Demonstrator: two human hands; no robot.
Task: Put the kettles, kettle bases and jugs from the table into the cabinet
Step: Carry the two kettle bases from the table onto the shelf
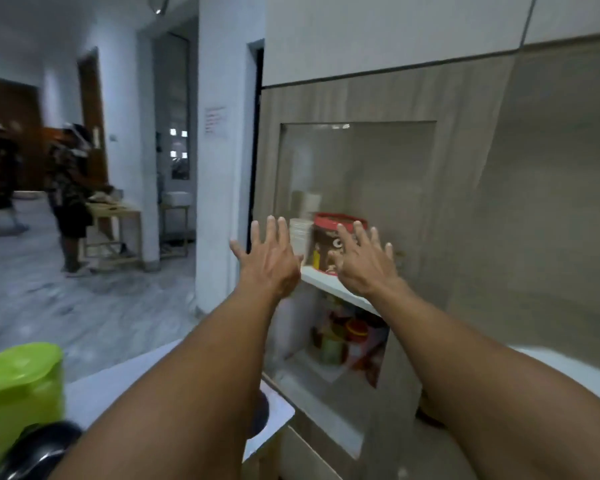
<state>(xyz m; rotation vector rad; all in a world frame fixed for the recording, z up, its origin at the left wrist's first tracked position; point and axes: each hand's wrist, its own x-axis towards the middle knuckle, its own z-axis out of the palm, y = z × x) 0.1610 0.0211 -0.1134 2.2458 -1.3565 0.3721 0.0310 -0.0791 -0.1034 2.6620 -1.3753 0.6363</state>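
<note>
Both my arms stretch toward a wood-grain cabinet (pixel 465 188) with a glass panel in its door. My left hand (pixel 269 259) and my right hand (pixel 364 261) are raised in front of the glass, fingers spread, holding nothing. A lime-green jug (pixel 21 389) stands on the white table (pixel 118 379) at the lower left. In front of the jug lies a dark, shiny object (pixel 45 448), blurred, perhaps a kettle. A round black disc (pixel 260 414), possibly a kettle base, shows under my left forearm at the table's edge.
Behind the glass, a white shelf (pixel 321 277) carries stacked white cups (pixel 300 233) and a red-lidded tin (pixel 336 237); colourful containers (pixel 347 336) sit below. A person (pixel 71 199) stands by a small wooden table (pixel 118 220) down the grey-tiled hallway at left.
</note>
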